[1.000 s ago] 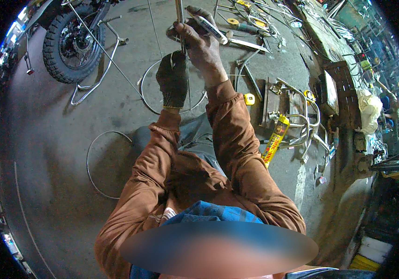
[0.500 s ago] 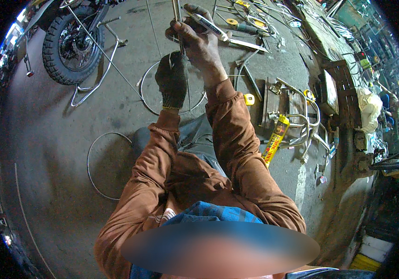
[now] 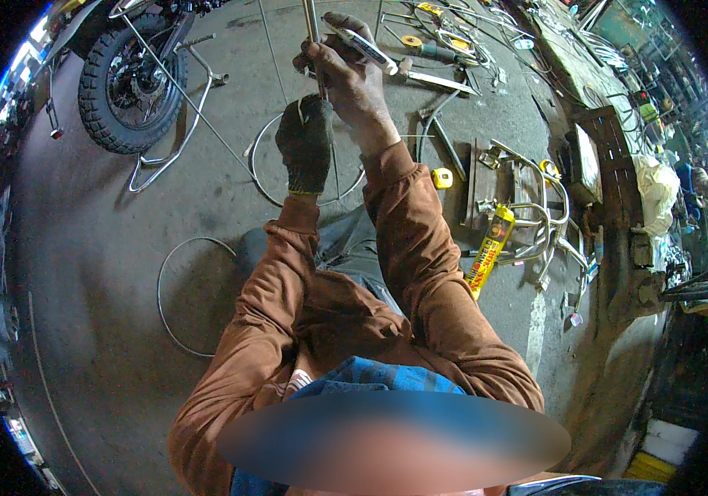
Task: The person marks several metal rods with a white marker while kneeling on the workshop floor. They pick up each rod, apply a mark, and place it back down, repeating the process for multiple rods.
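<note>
A thin, shiny metal tube [image 3: 311, 21] rises away from me at the top of the head view. My left hand [image 3: 304, 147], in a dark knit glove, is closed around its near end. Just beyond it, my bare right hand [image 3: 357, 93] pinches the tube between thumb and fingers. A white marker pen [image 3: 373, 51] lies slanted across that same hand, held by the fingers. Both tips of the work are partly hidden by my fingers, and the tube's far end runs out of the picture.
A motorcycle wheel [image 3: 133, 91] and bent metal frame stand far left. Wire hoops [image 3: 161, 285] lie on the floor. To the right are a yellow tape measure [image 3: 442, 178], a yellow tube-shaped pack [image 3: 491, 250], bent metal tubing [image 3: 565, 202] and an angle grinder [image 3: 432, 50].
The marker pen has shifted slightly left with my right fingers. My left hand keeps its grip on the tube, almost unmoved.
</note>
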{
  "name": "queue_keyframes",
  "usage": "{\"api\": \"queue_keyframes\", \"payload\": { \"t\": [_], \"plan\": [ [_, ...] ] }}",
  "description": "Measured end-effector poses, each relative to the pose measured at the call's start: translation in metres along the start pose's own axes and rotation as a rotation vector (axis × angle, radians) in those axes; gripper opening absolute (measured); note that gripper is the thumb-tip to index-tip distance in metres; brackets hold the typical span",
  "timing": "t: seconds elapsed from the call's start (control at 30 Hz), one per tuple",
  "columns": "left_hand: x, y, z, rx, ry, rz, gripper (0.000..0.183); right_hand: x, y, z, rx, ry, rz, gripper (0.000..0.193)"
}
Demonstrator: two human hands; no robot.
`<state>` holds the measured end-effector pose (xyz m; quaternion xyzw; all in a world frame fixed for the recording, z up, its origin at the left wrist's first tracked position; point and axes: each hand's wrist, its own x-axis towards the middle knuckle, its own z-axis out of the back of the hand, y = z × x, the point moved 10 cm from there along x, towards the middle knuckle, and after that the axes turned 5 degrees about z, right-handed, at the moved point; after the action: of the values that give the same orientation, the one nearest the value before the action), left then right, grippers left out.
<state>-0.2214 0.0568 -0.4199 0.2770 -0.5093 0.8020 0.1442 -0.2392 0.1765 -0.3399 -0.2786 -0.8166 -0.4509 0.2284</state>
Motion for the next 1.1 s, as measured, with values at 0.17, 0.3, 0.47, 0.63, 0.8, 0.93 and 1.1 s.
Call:
{"api": "queue_keyframes", "payload": {
  "t": [0.17, 0.3, 0.47, 0.63, 0.8, 0.93, 1.1],
  "plan": [
    [0.001, 0.000, -0.001, -0.009, 0.027, 0.021, 0.022, -0.002, 0.000, 0.000, -0.008, -0.018, 0.009, 0.053],
    [0.001, 0.014, -0.006, -0.096, 0.055, 0.099, 0.023, -0.002, 0.003, 0.000, -0.071, -0.025, 0.027, 0.054],
    [0.000, -0.002, -0.004, 0.061, -0.022, -0.121, 0.022, -0.001, 0.004, 0.002, 0.012, -0.046, 0.048, 0.052],
    [-0.004, 0.032, -0.020, -0.491, 0.090, 0.293, 0.024, -0.003, 0.003, 0.004, -0.052, -0.039, 0.047, 0.052],
    [0.000, 0.021, -0.014, -0.303, 0.085, 0.114, 0.019, -0.002, 0.007, 0.002, -0.145, -0.020, 0.091, 0.052],
    [-0.001, 0.025, -0.017, -0.336, 0.097, 0.131, 0.011, -0.005, 0.007, 0.003, -0.115, -0.058, 0.090, 0.054],
    [-0.005, 0.025, -0.017, -0.540, 0.070, 0.268, 0.016, -0.006, 0.010, -0.004, -0.089, -0.049, 0.070, 0.053]
  ]
}}
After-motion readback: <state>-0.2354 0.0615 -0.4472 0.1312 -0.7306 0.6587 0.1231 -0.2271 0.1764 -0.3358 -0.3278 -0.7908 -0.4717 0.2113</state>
